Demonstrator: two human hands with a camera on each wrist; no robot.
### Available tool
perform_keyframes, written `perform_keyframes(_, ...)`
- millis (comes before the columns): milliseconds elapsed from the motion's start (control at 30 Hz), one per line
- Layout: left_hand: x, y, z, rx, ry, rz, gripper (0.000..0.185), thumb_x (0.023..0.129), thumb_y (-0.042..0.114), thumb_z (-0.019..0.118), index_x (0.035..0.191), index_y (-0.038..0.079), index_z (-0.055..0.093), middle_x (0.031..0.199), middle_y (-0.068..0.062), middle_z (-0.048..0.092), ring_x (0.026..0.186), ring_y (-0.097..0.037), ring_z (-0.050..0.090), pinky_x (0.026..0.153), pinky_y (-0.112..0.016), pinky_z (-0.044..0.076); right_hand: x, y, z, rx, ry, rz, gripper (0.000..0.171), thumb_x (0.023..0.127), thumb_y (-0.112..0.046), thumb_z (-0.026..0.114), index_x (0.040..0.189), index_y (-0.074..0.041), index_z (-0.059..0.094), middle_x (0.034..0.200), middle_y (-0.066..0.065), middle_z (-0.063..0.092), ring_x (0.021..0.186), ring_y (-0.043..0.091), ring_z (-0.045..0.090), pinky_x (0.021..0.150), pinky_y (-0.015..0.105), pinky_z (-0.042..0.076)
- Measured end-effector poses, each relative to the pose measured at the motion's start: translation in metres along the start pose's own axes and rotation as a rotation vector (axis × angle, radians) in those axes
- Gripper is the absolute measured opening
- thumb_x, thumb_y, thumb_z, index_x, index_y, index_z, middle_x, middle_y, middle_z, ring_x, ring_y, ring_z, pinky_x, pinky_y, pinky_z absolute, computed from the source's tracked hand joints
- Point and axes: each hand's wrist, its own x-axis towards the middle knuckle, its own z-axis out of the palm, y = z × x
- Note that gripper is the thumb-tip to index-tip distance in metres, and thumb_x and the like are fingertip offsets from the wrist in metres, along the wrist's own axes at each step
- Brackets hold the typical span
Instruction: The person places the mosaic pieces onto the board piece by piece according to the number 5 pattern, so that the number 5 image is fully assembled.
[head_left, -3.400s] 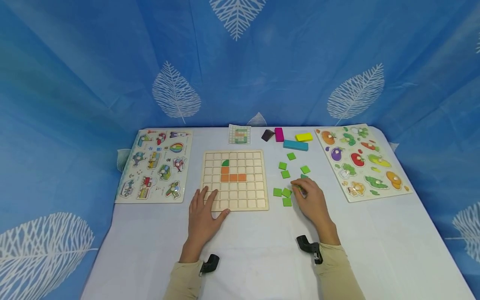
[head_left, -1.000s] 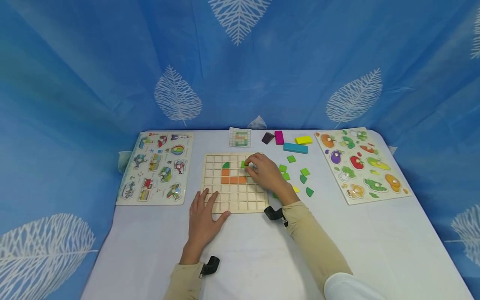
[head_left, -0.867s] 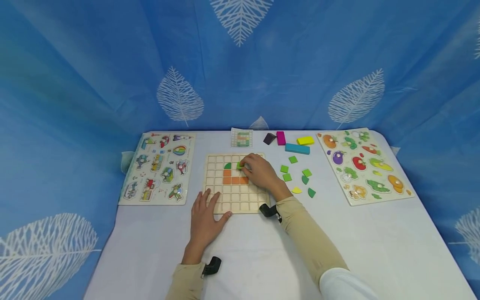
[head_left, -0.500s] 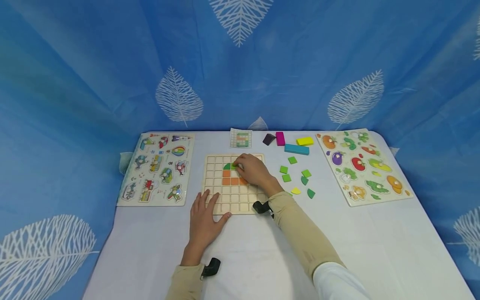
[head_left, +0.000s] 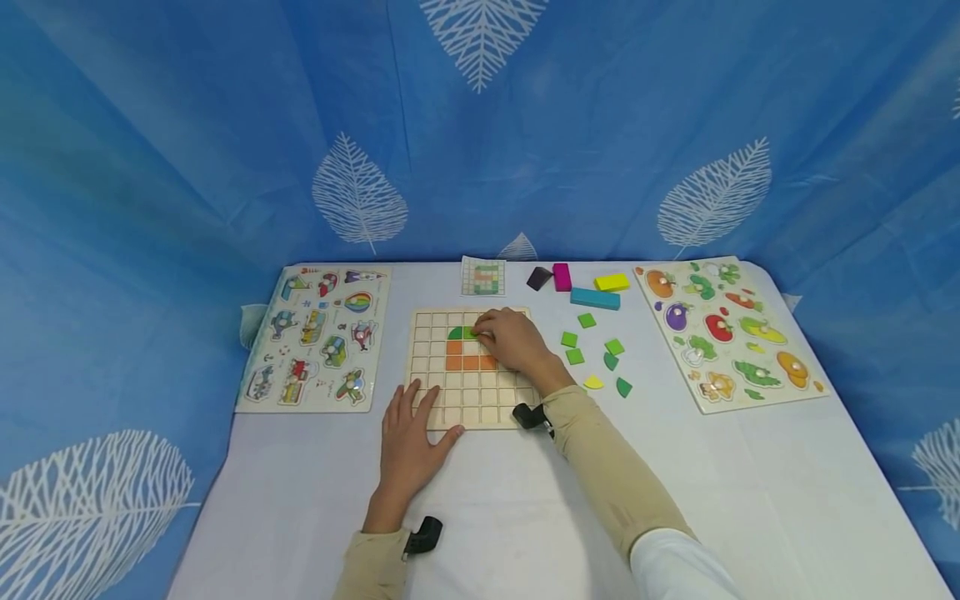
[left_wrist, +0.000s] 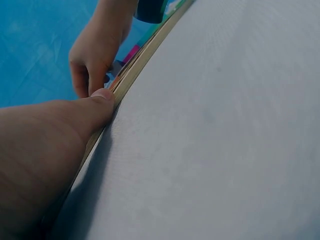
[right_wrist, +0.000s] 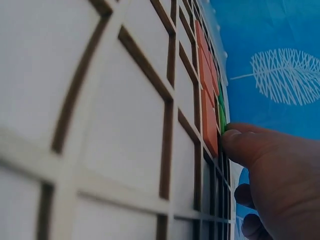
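Note:
A wooden grid board [head_left: 495, 398] lies mid-table, with an L of orange tiles [head_left: 468, 362] and a dark green quarter-round piece [head_left: 453, 332] in its cells. My right hand [head_left: 487, 333] reaches over the board's upper rows and pinches a light green square tile [head_left: 470, 332], held right beside the quarter-round piece. In the right wrist view my thumb [right_wrist: 250, 145] touches the green tile [right_wrist: 221, 117] above the orange tiles [right_wrist: 207, 85]. My left hand [head_left: 411, 417] rests flat on the board's near left corner, with the thumb [left_wrist: 95, 105] against the board's edge [left_wrist: 135, 65].
Loose green tiles [head_left: 573, 356], a yellow piece [head_left: 592, 382] and dark green pieces [head_left: 623, 387] lie right of the board. Coloured blocks [head_left: 595, 297] and a pattern card [head_left: 483, 276] sit behind. A vehicle puzzle [head_left: 318, 337] lies left, a vegetable puzzle [head_left: 731, 329] right. Blue curtains surround the table.
My right hand left the loose tiles, carried a green tile over the board and moved it left along the row to the quarter-round piece. My left hand stayed put.

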Motion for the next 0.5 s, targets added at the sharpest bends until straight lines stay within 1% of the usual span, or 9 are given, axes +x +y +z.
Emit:
perform_keyframes(100, 0.0, -0.001, 0.001, -0.004, -0.014, -0.011, 0.077, 0.086, 0.048, 0.077, 0.15, 0.013, 0.051, 0.163, -0.019, 0.031, 0.155, -0.044, 0.018, 0.122, -0.065, 0.018, -0.006, 0.007, -0.001, -0.018, 0.031, 0.015, 0.021, 0.101, -0.025, 0.065, 0.116, -0.02, 0.079, 0.129, 0.0, 0.07, 0.118, 0.025, 0.065, 0.102, 0.043, 0.053)
perform_keyframes(200, 0.0, -0.001, 0.001, -0.01, -0.025, -0.021, 0.077, 0.087, 0.049, 0.077, 0.151, 0.014, 0.05, 0.164, -0.019, 0.03, 0.155, -0.043, 0.016, 0.123, -0.065, 0.017, -0.02, 0.02, -0.006, -0.005, 0.063, 0.073, 0.021, 0.101, -0.026, 0.064, 0.116, -0.018, 0.078, 0.13, 0.002, 0.069, 0.119, 0.028, 0.064, 0.101, 0.045, 0.053)
perform_keyframes(267, 0.0, -0.001, 0.001, -0.013, -0.029, -0.025, 0.077, 0.087, 0.049, 0.076, 0.151, 0.014, 0.049, 0.164, -0.018, 0.029, 0.156, -0.043, 0.016, 0.123, -0.065, 0.016, -0.034, 0.033, -0.013, 0.034, 0.083, 0.146, 0.023, 0.102, -0.026, 0.064, 0.118, -0.015, 0.077, 0.131, 0.005, 0.068, 0.121, 0.03, 0.062, 0.103, 0.047, 0.052)
perform_keyframes(367, 0.0, 0.0, 0.001, -0.019, -0.029, -0.028, 0.077, 0.087, 0.048, 0.077, 0.151, 0.014, 0.049, 0.164, -0.018, 0.029, 0.156, -0.043, 0.016, 0.123, -0.065, 0.016, -0.062, 0.06, -0.024, 0.096, 0.123, 0.279, 0.026, 0.102, -0.026, 0.062, 0.121, -0.012, 0.074, 0.134, 0.01, 0.065, 0.126, 0.034, 0.059, 0.108, 0.051, 0.048)
perform_keyframes(500, 0.0, 0.001, 0.0, -0.021, -0.032, -0.026, 0.078, 0.087, 0.049, 0.076, 0.151, 0.014, 0.049, 0.165, -0.019, 0.029, 0.156, -0.043, 0.015, 0.123, -0.065, 0.016, -0.106, 0.093, -0.039, 0.125, 0.211, 0.475, 0.029, 0.102, -0.025, 0.061, 0.123, -0.007, 0.07, 0.132, 0.016, 0.063, 0.126, 0.039, 0.057, 0.11, 0.055, 0.044)
